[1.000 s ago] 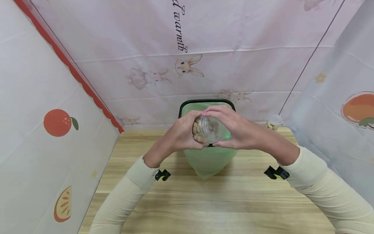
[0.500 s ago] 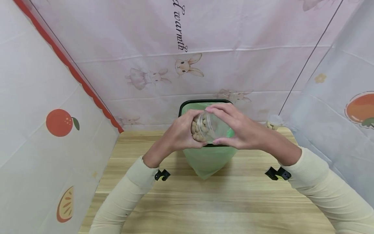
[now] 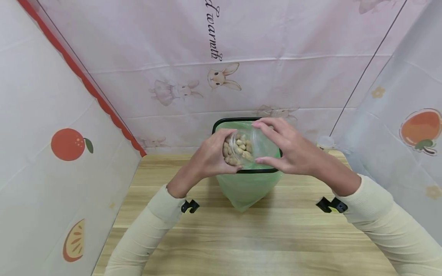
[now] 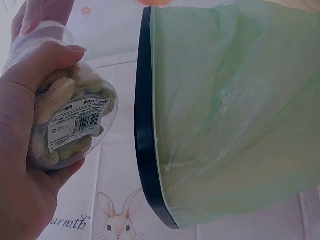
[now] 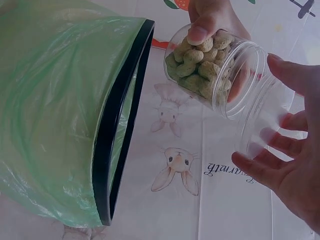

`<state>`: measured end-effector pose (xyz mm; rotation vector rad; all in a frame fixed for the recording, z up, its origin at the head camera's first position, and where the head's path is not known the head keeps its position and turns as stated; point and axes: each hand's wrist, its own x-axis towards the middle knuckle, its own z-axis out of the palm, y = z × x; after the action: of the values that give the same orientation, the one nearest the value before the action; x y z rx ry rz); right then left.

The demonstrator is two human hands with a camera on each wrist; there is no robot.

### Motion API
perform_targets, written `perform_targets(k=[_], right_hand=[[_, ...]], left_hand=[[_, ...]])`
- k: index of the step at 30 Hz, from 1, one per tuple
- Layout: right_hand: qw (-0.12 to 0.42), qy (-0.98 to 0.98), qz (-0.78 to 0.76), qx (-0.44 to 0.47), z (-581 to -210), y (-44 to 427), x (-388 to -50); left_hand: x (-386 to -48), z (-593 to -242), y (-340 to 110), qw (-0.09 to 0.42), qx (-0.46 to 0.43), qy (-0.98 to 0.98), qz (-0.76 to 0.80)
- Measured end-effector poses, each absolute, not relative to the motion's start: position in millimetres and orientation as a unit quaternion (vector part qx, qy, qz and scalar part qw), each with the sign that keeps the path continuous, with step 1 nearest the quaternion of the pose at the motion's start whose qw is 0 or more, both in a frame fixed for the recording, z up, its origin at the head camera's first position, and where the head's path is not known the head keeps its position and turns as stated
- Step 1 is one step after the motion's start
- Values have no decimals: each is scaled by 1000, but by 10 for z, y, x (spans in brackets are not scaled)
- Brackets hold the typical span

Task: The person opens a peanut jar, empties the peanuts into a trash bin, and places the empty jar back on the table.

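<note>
My left hand (image 3: 210, 155) grips a clear plastic jar (image 5: 217, 80) of unshelled peanuts (image 3: 243, 147), fingers and thumb curled round its side. The jar lies tilted with its mouth towards my right hand (image 3: 293, 147). In the left wrist view a white barcode label (image 4: 80, 122) shows on the jar's base. My right hand holds a clear lid (image 5: 260, 120) by its edge, just off the jar's threaded mouth. Both hands are above a black-rimmed bin (image 3: 259, 171) lined with a green bag (image 3: 241, 189).
Behind my right forearm, at the table's back right, stands a small clear container (image 3: 325, 142) with a pale lid. The wooden table (image 3: 248, 241) is bounded by printed cloth walls (image 3: 172, 46) at the back and both sides.
My right hand has drawn the lid rightwards, away from the jar's mouth. More of the peanuts now shows. My left hand has shifted slightly left with the jar.
</note>
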<state>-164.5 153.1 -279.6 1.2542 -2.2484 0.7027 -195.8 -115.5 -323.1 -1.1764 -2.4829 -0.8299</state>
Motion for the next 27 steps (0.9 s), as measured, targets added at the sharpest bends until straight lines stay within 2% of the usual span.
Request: perform_targets(k=[27], right_hand=[[231, -852, 254, 396, -2973, 1927, -1662]], left_hand=[[-2036, -3321, -1336, 185, -405, -850, -282]])
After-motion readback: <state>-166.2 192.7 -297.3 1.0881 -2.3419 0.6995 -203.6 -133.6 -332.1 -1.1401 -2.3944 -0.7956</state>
